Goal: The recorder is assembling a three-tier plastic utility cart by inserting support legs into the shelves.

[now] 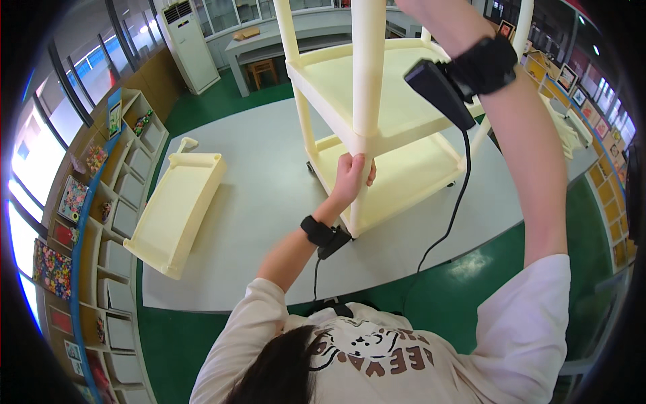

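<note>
A cream plastic shelf trolley [404,101] stands upright on the table, with round corner posts, two visible shelves and small dark casters. My left hand [350,178] is wrapped round its near corner post, just under the upper visible shelf. Raised high, my right hand [437,23] reaches toward the top of the near post [368,67]; its fingers are cut off by the upper edge of the view. Each wrist wears a black band with a small device and a cable. Apart from the trolley, a loose cream tray [178,209] lies to the left.
The pale grey table [269,269] has a curved-looking near edge close to my body. Beyond the loose tray lies a small cream piece [188,143]. Low shelving with bins [121,249] lines the left. At the back stand a white cabinet [188,47] and a wooden stool [262,71].
</note>
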Demonstrator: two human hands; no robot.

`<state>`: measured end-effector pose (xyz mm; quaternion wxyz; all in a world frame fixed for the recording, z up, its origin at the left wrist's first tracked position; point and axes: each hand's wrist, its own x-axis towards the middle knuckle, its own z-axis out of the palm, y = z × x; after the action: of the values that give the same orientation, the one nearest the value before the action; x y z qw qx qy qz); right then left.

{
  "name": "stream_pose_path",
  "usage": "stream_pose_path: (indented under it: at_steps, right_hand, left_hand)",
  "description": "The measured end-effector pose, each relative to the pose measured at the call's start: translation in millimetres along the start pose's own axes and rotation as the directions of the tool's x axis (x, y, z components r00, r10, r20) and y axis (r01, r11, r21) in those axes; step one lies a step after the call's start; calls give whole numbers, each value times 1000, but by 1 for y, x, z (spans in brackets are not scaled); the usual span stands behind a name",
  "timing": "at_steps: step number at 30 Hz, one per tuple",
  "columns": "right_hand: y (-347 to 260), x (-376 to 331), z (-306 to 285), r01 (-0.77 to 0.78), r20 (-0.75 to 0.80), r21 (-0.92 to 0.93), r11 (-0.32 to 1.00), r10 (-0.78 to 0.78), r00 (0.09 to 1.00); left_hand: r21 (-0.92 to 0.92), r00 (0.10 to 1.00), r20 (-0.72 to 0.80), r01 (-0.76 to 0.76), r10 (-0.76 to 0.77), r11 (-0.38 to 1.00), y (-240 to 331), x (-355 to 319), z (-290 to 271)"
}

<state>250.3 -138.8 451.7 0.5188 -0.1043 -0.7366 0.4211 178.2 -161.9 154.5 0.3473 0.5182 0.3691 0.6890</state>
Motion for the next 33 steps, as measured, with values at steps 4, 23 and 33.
stream_pose_path:
  at_steps: [4, 23, 33]
  right_hand:
    - [3, -42, -46, 89, -32, 86, 992, -87, 996]
    - [59, -216, -121, -209, 111, 664, 718, 182, 977]
    - [87, -257, -139, -429, 406, 573, 698, 214, 889]
  left_hand:
    - [16, 998, 39, -42, 42, 999, -5, -2, 9]
    - [59, 998, 52, -48, 45, 997, -9, 12, -8]
    - [74, 999, 47, 18, -22, 997, 3, 19, -18]
